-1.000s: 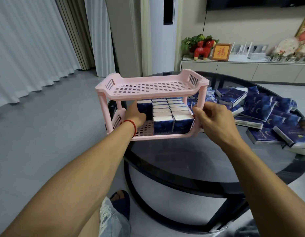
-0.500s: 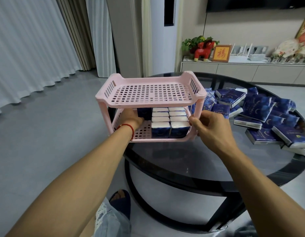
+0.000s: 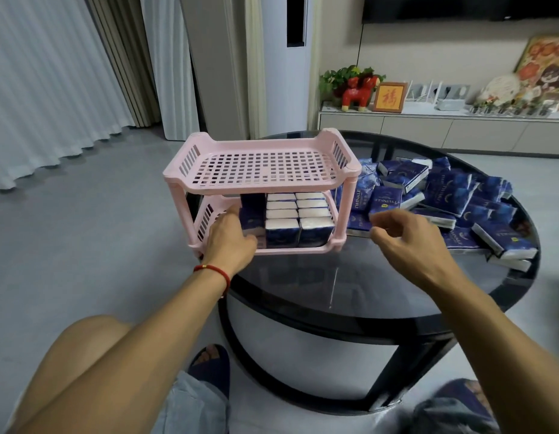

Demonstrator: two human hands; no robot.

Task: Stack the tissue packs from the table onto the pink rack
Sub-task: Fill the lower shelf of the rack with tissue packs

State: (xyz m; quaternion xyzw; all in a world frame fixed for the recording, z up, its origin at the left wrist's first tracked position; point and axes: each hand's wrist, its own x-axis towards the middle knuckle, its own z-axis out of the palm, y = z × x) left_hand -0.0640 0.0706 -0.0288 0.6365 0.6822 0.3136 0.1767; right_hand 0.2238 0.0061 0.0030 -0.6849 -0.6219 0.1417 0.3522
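Pink rack (image 3: pixel 259 166) lies lengthwise left-right, open front toward camera; left hand (image 3: pixel 231 236) touches it; right hand (image 3: pixel 406 236) loosely curled, empty.

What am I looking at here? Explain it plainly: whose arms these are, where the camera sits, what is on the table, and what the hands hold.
No machine here: a person wears a camera on the head, so the one view looks forward and down along both arms. A pink rack with two shelves stands at the edge of a round dark glass table. Its lower shelf holds upright tissue packs; its top shelf has none. Loose tissue packs lie in a heap on the table to the right of the rack. The left hand, with a red string at the wrist, reaches into the lower shelf against the leftmost pack. The right hand hovers over the table near the heap, fingers loosely curled, holding nothing.
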